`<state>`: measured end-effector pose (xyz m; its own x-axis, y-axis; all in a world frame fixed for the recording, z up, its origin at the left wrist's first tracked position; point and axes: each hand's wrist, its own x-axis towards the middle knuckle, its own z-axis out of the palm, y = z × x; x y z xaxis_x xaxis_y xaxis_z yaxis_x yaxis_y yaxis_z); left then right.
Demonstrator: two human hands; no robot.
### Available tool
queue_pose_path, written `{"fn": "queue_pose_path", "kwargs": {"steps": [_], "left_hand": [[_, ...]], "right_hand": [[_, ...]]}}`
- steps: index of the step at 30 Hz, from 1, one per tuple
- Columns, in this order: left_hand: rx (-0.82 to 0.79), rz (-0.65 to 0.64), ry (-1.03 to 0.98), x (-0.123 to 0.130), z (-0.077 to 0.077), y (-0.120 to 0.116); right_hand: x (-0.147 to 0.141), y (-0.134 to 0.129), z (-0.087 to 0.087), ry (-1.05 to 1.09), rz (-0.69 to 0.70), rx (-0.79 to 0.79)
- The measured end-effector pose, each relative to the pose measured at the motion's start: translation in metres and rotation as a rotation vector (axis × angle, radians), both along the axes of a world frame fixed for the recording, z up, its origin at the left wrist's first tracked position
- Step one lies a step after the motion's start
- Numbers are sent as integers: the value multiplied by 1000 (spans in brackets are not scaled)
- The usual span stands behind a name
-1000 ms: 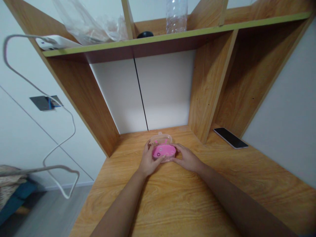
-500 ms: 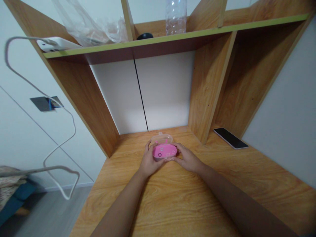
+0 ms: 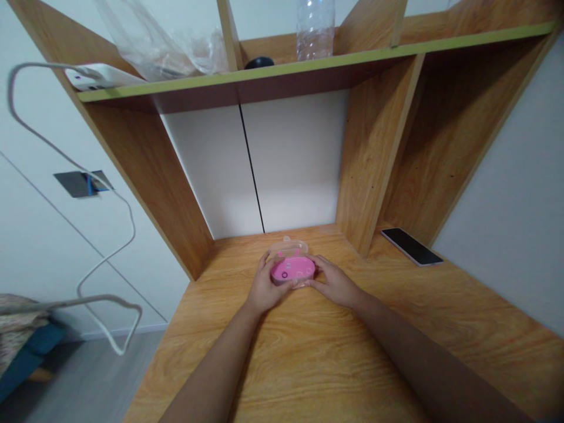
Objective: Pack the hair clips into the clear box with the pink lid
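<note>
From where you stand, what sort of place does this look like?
Probably a bedroom or dormitory study corner: a wooden desk with built-in shelves above it, a smartphone lying on the desk, and what looks like bedding at the lower left.

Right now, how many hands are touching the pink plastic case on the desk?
2. The left hand is on the left end of the pink plastic case, and the right hand is on its right end. No other hand shows.
</note>
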<state>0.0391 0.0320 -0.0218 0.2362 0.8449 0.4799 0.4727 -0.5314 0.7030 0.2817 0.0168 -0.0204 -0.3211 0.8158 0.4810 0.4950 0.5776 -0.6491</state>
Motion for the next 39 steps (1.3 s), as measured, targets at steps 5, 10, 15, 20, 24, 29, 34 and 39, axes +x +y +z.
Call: {"fn": "queue_pose_path", "kwargs": {"steps": [5,10,15,20,24,29,34,39], "left_hand": [[1,7,-79,3,3,-1],[-18,-18,-172,5,3,0],[-56,-7,-209,4,-1,2],[-55,7,-209,2,-9,7],[-84,-15,-240,2,-17,10],[-86,-41,-257,1,-20,14],[-74,-13,-239,2,-17,13],[-38,-21,-244,4,-16,12]], "right_hand": [[1,1,-3,35,11,-5],[-2,0,-2,157,72,-70],[-6,-2,4,254,103,-141],[-11,-3,6,334,92,-207],[-12,-1,6,386,81,-264],[-10,2,3,456,46,-318],[-9,6,1,506,44,-341],[-10,7,2,556,24,-393]]}}
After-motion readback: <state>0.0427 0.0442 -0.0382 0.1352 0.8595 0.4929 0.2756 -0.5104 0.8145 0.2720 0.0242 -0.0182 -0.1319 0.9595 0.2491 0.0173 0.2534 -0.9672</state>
